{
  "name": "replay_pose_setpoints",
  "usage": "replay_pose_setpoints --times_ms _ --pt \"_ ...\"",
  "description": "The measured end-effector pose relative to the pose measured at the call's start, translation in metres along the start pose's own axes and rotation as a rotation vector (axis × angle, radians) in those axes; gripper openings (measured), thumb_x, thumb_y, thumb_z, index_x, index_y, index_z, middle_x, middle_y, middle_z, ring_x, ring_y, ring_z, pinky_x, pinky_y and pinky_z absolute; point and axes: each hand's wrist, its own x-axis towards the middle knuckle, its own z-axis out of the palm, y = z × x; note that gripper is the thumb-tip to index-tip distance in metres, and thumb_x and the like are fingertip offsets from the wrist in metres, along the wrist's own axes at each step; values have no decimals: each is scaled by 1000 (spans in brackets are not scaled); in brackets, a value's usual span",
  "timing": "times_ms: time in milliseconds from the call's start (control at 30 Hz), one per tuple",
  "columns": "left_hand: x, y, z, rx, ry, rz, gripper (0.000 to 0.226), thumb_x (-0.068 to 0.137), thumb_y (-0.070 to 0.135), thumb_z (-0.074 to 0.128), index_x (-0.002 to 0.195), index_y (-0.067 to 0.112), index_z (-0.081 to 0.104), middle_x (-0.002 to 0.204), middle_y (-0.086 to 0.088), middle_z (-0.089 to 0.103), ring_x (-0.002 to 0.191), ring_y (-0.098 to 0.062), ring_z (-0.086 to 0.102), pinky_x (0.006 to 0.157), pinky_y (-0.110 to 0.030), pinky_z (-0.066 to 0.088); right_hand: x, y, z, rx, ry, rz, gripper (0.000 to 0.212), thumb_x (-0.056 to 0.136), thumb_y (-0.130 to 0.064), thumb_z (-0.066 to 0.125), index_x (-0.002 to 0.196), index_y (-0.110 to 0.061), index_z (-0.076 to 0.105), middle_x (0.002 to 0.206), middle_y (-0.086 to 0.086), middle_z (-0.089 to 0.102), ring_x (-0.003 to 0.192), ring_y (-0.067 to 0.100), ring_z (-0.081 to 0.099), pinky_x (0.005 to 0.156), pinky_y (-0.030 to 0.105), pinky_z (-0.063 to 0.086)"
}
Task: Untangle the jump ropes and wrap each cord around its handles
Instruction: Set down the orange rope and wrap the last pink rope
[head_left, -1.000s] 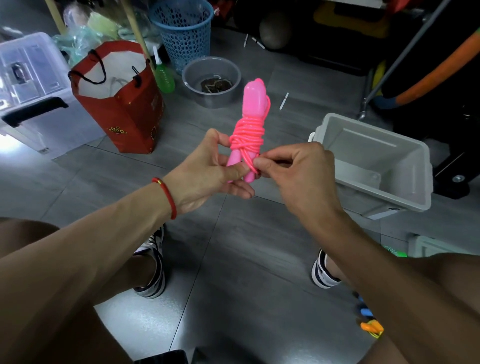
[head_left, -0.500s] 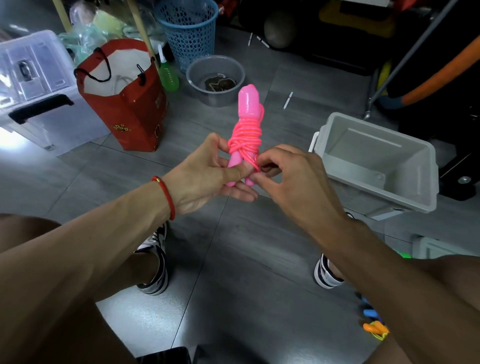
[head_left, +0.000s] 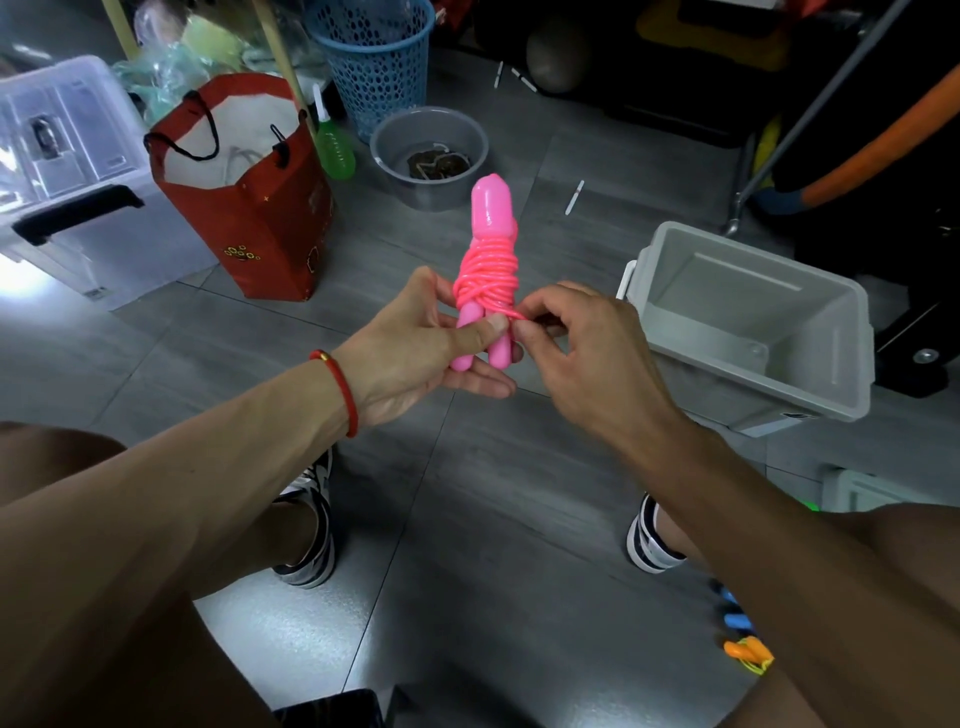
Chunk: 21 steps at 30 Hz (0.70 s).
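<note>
A pink jump rope (head_left: 488, 270) stands upright in front of me, its two handles side by side and its cord wound in tight loops around their middle. My left hand (head_left: 421, 343) grips the lower ends of the handles, thumb pressed across them. My right hand (head_left: 576, 343) pinches the loose end of the pink cord at the right side of the bundle, just under the coils. Other ropes with blue and orange handles (head_left: 743, 639) lie on the floor at the lower right, partly hidden by my right arm.
A grey open bin (head_left: 831, 374) sits to the right. A red paper bag (head_left: 249, 228), a clear lidded box (head_left: 67, 171), a blue mesh basket (head_left: 374, 57) and a grey bowl (head_left: 395, 140) stand beyond. My shoes (head_left: 306, 525) rest on the grey tiled floor.
The bundle has come slightly lower and nearer me. My right fingers have shifted from covering the coils to pinching the cord end beside the handles' lower part.
</note>
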Motion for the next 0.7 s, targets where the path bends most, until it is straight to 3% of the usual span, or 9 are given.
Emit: replay_pose_setpoints --times_ms 133,300,533,700 --pt "0 0 0 31 -34 -10 34 94 8 62 112 16 34 96 -31 70 74 -37 72 69 -44 60 0 0 -1 72 -14 104 5 93 -14 67 88 -17 68 83 -8 64 75 1 59 66 7 40" --pt "0 1 -3 36 -73 7 34 93 11 62 109 17 32 98 -31 70 69 -36 70 67 -42 59 -1 4 -3 213 16 176 0 88 -20 74 89 -20 74 76 -12 73 72 2 69 73 29 58" --pt "-1 6 -8 -36 -146 -41 29 96 12 59 109 17 34 101 -31 69 69 -36 69 63 -36 58 -5 1 -2 355 53 141 3 88 -16 74 90 -15 71 75 -7 74 72 5 71 76 31 59" --pt "-4 9 -9 -83 -193 -83 35 92 18 60 115 19 35 106 -32 68 68 -34 70 58 -31 57 -5 2 -8 417 38 113 31 87 -17 76 107 -13 53 81 -3 74 74 8 72 77 28 58"
